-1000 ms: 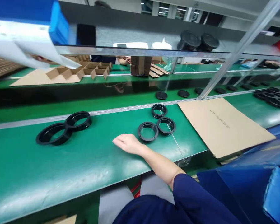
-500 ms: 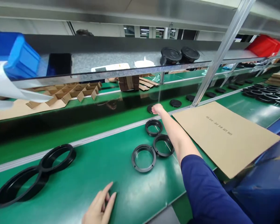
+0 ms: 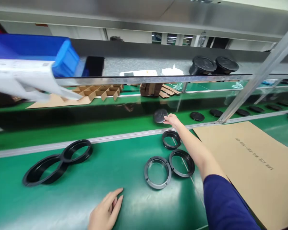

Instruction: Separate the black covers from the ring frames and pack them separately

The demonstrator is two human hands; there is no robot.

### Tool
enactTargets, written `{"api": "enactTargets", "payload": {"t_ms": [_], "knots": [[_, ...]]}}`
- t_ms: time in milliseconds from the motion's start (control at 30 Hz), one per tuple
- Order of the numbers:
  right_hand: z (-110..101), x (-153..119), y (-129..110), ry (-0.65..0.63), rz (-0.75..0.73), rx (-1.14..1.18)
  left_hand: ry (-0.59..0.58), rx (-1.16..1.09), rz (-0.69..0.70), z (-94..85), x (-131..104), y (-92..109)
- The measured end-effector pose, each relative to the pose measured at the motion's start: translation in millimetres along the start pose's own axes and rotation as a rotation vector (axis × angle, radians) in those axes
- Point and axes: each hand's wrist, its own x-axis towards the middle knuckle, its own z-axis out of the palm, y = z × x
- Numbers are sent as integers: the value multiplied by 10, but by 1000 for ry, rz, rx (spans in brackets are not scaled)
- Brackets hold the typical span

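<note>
Black disc, right hand, rings beneath

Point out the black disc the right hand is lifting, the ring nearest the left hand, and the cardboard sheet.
black disc (image 3: 160,115): head view, middle of its tilted face.
nearest ring (image 3: 157,172): head view, front-left rim.
cardboard sheet (image 3: 249,166): head view, bare middle of the sheet.

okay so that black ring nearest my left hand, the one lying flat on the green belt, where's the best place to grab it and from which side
Probably from straight above, pinching the rim. The black ring lies flat on the green belt with an open middle, so one finger can drop inside and the thumb outside. Take the left edge, facing the left hand: the right edge sits close against a neighbouring ring, leaving little room for fingers there.
</note>
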Motion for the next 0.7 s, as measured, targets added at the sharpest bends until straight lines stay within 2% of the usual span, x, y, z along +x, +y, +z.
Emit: {"api": "enactTargets", "payload": {"t_ms": [67, 167, 233, 300, 333, 433, 533, 700], "knots": [[225, -423, 24, -184, -58, 45, 37, -108, -50, -13, 44, 50], [538, -1279, 181, -525, -173, 152, 253, -383, -152, -61, 129, 302], [706, -1891, 335, -671, -200, 207, 414, -611, -69, -116, 187, 528], [840, -2445, 499, -722, -170, 233, 516, -691, 40, -196, 207, 721], [895, -2684, 581, -734, -153, 253, 562, -680, 48, -248, 190, 788], [1020, -3234, 802, -719, -126, 315, 668, -641, -26, -448, 25, 855], [1100, -3577, 930, -703, -95, 364, 719, -773, -40, -677, -219, 807], [1148, -3897, 912, -764, -8, 432, 663, -1010, -64, -941, -555, 834]]}}
